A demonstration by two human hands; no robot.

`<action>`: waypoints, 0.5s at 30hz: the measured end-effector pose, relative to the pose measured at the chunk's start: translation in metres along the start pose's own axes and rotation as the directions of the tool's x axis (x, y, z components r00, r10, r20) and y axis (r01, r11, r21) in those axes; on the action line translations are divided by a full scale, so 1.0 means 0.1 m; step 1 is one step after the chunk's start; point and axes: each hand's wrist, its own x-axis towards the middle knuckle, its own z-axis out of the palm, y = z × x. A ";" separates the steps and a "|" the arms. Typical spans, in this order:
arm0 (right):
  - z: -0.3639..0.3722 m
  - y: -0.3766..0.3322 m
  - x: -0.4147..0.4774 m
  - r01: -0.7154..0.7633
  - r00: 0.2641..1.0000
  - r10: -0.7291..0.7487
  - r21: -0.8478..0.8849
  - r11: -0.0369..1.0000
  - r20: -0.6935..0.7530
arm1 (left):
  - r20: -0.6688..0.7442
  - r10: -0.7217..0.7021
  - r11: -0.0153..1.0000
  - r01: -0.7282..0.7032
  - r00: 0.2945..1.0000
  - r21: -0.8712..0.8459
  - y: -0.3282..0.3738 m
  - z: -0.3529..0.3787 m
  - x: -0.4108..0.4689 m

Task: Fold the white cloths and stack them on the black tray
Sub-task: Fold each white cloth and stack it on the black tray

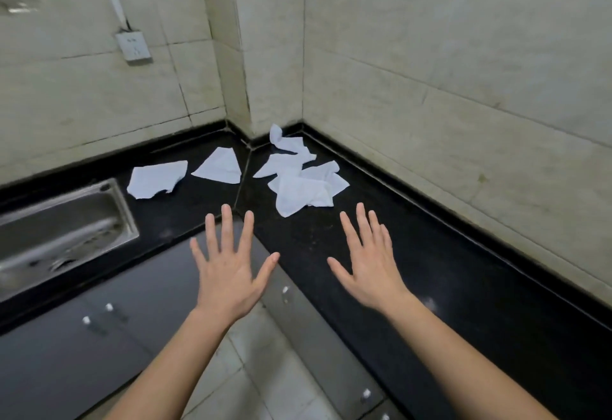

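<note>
Left hand [228, 274]: bare, palm down, fingers [227, 224] spread wide, holding nothing; it hovers over the near edge of the worktop corner.
Right hand [369, 267]: bare, palm down, fingers spread wide, holding nothing; it hovers above the black polished stone worktop [430, 254].
Stainless steel sink [63, 224]: set into the worktop at the left, apart from the cloths.
Crumpled white cloth pile [303, 184]: several cloths overlapping, beyond the right hand, nearest to both hands.
Triangular white cloth [220, 166]: lies flat, left of the pile, beyond the worktop seam.
Flat white cloth [155, 179]: lies alone, farthest left, near the sink corner.
Twisted white cloth [284, 141]: in the wall corner, touching the pile.
Black tray: not in view.
Step in hand: judged as the start; no cloth is folded or gripped.
Next move: likely a forward reach to lift one cloth off the pile; this calls for pinching a single layer and clear worktop to spread it.
</note>
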 end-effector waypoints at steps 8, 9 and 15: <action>0.76 -0.50 0.96 0.074 0.993 -0.080 0.078 0.994 0.082 | 0.090 -0.075 0.995 0.069 0.993 0.073 -0.87 0.43 0.42; 0.90 -0.57 1.13 0.083 0.990 -0.093 0.092 0.992 0.105 | 0.102 -0.089 0.993 0.080 0.991 0.088 -1.02 0.50 0.52; 1.62 -0.88 2.28 0.097 0.969 -0.122 0.123 0.988 0.215 | 0.235 -0.195 0.976 0.164 0.952 0.143 -1.77 0.83 1.47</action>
